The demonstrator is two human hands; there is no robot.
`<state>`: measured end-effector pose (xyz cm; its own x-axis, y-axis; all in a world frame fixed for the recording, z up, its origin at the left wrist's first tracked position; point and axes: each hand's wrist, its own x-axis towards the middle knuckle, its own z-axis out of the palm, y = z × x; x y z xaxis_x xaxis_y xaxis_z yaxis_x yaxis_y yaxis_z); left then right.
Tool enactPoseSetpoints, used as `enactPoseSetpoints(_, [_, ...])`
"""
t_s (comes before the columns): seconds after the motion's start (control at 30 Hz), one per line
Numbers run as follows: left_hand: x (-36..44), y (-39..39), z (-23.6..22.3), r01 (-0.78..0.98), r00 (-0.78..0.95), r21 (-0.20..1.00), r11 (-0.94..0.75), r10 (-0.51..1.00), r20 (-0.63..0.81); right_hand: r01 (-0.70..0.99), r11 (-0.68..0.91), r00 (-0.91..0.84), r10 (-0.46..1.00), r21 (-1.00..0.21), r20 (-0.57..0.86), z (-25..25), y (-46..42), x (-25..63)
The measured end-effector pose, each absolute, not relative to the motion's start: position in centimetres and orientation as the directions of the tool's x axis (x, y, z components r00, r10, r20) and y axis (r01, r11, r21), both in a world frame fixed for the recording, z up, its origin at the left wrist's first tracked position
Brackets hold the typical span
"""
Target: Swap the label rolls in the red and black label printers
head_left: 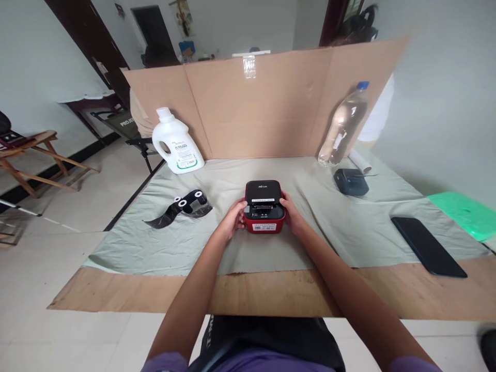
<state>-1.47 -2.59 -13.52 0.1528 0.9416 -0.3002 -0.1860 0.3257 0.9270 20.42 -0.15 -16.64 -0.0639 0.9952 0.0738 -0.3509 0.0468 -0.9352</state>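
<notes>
A small red and black label printer [264, 212] sits on the cloth in front of me, its lid facing up. My left hand [235, 216] wraps its left side, and my right hand [290, 211] grips the right side, thumb near the lid's edge. Both hands are closed on the printer, with some fingers hidden behind it. To the left lie several black ribbon rolls [191, 200] with white cores, a loose strip trailing from them.
A white detergent jug [178, 144] and a clear bottle [344, 126] with a blue cap stand before a cardboard screen [259, 108]. On the right are a small black device [351, 182], a white tube [360, 161] and a phone [428, 247]. A green stool [461, 209] stands beyond the table.
</notes>
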Motion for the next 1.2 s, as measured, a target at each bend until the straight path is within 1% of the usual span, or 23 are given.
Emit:
enactPoseSetpoints(0.13, [-1.4,-2.5,-13.5,-0.168,0.137,0.935,0.314,0.946,-0.293,-0.373,0.014,-0.03,0.999,-0.928,0.027,-16.4,-0.2,20.2])
enactPoseSetpoints(0.23, [-1.3,-2.3,-13.4,-0.144,0.122,0.931,0.336,0.94,-0.32,-0.392,-0.013,0.0,1.0,-0.92,-0.014,-15.9,-0.4,19.9])
enactPoseSetpoints(0.37, [-1.1,-2.0,-13.2,-0.131,0.08,0.926,0.354,0.935,-0.346,-0.397,-0.014,0.036,0.999,-0.918,-0.03,-15.5,-0.5,19.6])
enactPoseSetpoints(0.43, [-1.1,-1.9,-13.1,-0.129,0.091,0.923,0.363,0.931,-0.353,-0.4,-0.009,0.058,0.998,-0.916,-0.035,-15.7,-0.3,19.6])
enactPoseSetpoints(0.6, [-1.2,-2.3,-13.4,-0.187,0.113,0.919,0.347,0.937,-0.331,-0.402,0.037,0.04,0.999,-0.915,0.022,-16.5,-0.4,19.8])
enactPoseSetpoints(0.73, [-1.3,-2.9,-13.3,-0.225,0.169,0.912,0.344,0.935,-0.311,-0.395,0.062,0.013,0.998,-0.917,0.062,-16.5,-0.9,19.9])
enactPoseSetpoints(0.87, [-1.4,-3.1,-12.8,-0.183,0.156,0.919,0.35,0.933,-0.325,-0.394,0.05,0.008,0.999,-0.918,0.052,-16.4,-0.9,19.8])
enactPoseSetpoints(1.0, [-1.2,-3.0,-12.8,-0.183,0.135,0.918,0.351,0.934,-0.331,-0.394,0.045,0.025,0.999,-0.918,0.038,-16.5,-0.7,19.7])
enactPoseSetpoints(1.2, [-0.8,-2.7,-13.1,-0.142,0.075,0.93,0.339,0.94,-0.332,-0.399,0.026,0.057,0.998,-0.917,0.004,-16.1,-0.9,19.6])
